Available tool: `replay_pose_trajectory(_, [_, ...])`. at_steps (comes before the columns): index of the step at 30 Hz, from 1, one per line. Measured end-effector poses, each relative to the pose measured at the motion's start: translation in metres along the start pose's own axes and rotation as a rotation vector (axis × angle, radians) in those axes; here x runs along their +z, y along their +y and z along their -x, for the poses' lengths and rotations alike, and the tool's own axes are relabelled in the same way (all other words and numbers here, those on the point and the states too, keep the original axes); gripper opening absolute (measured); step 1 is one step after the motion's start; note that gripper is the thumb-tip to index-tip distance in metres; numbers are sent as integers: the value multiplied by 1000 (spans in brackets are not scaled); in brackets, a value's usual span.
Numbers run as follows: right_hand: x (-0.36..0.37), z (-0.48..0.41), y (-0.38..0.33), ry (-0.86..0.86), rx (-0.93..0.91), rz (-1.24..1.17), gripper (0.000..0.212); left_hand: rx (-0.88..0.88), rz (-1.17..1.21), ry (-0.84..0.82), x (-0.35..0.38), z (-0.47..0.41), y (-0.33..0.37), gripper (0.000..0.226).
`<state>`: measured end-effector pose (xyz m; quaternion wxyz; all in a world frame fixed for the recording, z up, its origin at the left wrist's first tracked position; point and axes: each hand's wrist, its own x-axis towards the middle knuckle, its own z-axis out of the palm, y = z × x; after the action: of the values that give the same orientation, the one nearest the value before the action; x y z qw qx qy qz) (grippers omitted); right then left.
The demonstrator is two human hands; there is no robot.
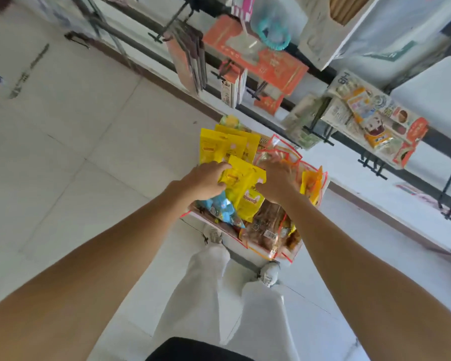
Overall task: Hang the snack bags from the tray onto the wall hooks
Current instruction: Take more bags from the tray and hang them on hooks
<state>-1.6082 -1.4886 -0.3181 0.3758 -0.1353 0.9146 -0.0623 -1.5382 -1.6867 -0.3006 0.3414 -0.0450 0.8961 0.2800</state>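
Downward both arms stretch: left hand [206,178] pinches a yellow bag [245,190], right hand [277,181] blurred, grip unclear.

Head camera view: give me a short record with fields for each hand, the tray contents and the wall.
left hand: left hand pinches the top of a yellow bag
right hand: right hand reaches onto the clear red-edged bags; grip blurred, cannot tell
tray: tray sits low in front of the feet, crowded with bags
other contents: more yellow bags behind, a blue bag and brown snack bags in front
wall: black wall hooks, some bare; orange packets hang higher up
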Motion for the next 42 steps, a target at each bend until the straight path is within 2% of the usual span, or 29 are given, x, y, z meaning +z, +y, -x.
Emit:
replay_pose_trajectory(4, [11, 3, -5, 130, 69, 22, 41, 19, -9, -26, -1, -5, -8, 59])
replay_pose_trajectory(6, [15, 7, -7, 155, 49, -62, 34, 27, -5, -32, -3, -5, -8, 58])
replay_pose_trajectory(10, [20, 34, -7, 44, -61, -386, 38, 60, 0, 12, -11, 8, -4, 44])
replay_pose_trajectory(15, [7, 90, 6, 118, -77, -479, 41, 104, -9, 81, -25, 35, 26, 36])
replay_pose_trajectory(21, [-22, 176, 38, 326, -70, -548, 36, 156, 18, 117, -26, 84, 82, 54])
replay_pose_trajectory(25, [-45, 255, 62, 446, -66, -568, 20, 269, 67, 128, -19, 129, 143, 66])
replay_pose_trajectory(27, [-55, 297, 72, 495, -79, -585, 11, 314, 132, 78, -14, 151, 174, 81])
replay_pose_trajectory(29, [-65, 340, 82, 572, -107, -548, 12, 353, 246, 34, -6, 165, 200, 95])
replay_pose_trajectory(31, [-71, 384, 92, 647, -107, -538, 15, 392, 314, 39, 2, 178, 228, 82])
replay_pose_trajectory(34, [-73, 440, 113, 784, -56, -527, 9, 474, 281, 114, 14, 215, 277, 27])
replay_pose_trajectory(35, [-72, 456, 122, 836, -38, -543, 8, 521, 271, 115, 18, 228, 293, 20])
replay_pose_trajectory(39, [-63, 508, 154, 1053, 54, -704, 3, 671, 266, 71, 38, 266, 350, 23])
replay_pose_trajectory(40, [-60, 516, 160, 1120, 87, -729, 7, 702, 265, 59, 43, 273, 364, 22])
replay_pose_trajectory(42, [-52, 527, 172, 1291, 177, -700, 30, 728, 284, 27, 52, 285, 390, 18])
